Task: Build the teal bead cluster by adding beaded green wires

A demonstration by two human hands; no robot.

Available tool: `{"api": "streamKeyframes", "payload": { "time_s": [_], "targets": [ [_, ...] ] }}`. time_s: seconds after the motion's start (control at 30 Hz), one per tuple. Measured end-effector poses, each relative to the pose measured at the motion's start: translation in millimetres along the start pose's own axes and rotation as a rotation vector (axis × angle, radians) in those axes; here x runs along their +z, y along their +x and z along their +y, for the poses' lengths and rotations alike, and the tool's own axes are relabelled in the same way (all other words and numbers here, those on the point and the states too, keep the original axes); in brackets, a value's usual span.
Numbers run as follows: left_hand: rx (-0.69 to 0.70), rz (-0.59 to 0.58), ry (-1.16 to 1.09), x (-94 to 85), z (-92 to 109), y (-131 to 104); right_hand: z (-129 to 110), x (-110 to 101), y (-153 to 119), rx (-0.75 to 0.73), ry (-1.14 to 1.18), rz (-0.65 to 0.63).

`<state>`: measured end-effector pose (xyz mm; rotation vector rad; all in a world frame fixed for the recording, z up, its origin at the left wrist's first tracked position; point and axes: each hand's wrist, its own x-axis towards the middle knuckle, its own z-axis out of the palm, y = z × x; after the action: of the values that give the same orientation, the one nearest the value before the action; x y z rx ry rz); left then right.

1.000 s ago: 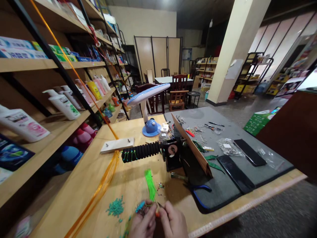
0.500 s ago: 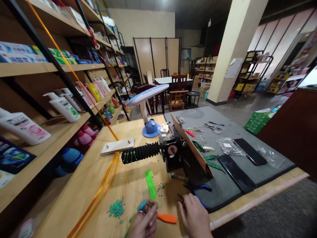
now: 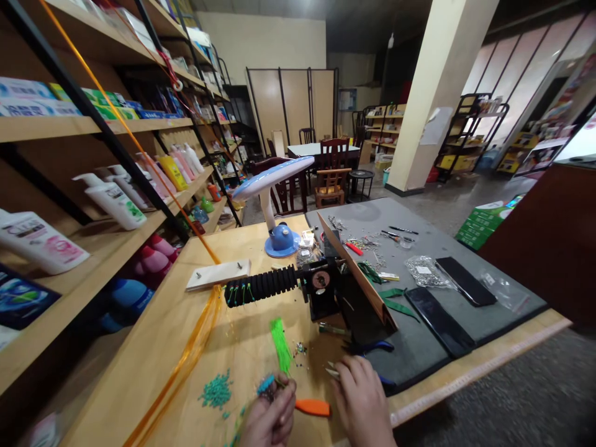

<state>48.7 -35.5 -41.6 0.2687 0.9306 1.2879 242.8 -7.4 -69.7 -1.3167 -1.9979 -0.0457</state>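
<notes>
My left hand [image 3: 272, 410] is closed, pinching a small bright-blue beaded piece [image 3: 265, 383] with a bit of green thread at its fingertips. My right hand [image 3: 361, 397] is curled around a small tool with two pale pointed tips [image 3: 332, 370], perhaps tweezers; its rest is hidden by the fingers. Between the hands on the wooden table lies an orange-handled tool [image 3: 313, 407]. Just beyond the left hand is a bundle of bright green threads [image 3: 280, 344]. To its left sits a pile of turquoise beads [image 3: 216, 390]. Blue-handled pliers [image 3: 375, 346] lie beyond the right hand.
A black ridged foam roller [image 3: 261, 285] on a stand holds short green threads. Orange cords [image 3: 198, 347] run past a white block [image 3: 218, 275]. A blue lamp [image 3: 282, 239], a brown board [image 3: 356, 270], phones [image 3: 440, 320] and a bag of metal parts [image 3: 426, 271] stand or lie farther back.
The pale tips of the tool now show beyond my right fingers, which have shifted slightly. My left hand keeps its pinch on the blue beaded piece. The view has shifted a little.
</notes>
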Motion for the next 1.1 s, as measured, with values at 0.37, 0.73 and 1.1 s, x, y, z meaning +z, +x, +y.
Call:
{"api": "streamKeyframes", "payload": {
  "time_s": [0.37,0.73,1.1],
  "targets": [
    [0.029,0.031,0.061,-0.6,-2.6,-2.1,-7.8,3.7,43.4,0.094,-0.029,-0.385],
    [0.023,0.029,0.071,0.2,-2.3,0.3,-20.8,0.2,49.0,0.158,0.331,-0.347],
    [0.034,0.046,0.081,0.2,-2.0,1.0,-58.3,11.7,27.0,0.529,1.195,-0.392]
  ]
}}
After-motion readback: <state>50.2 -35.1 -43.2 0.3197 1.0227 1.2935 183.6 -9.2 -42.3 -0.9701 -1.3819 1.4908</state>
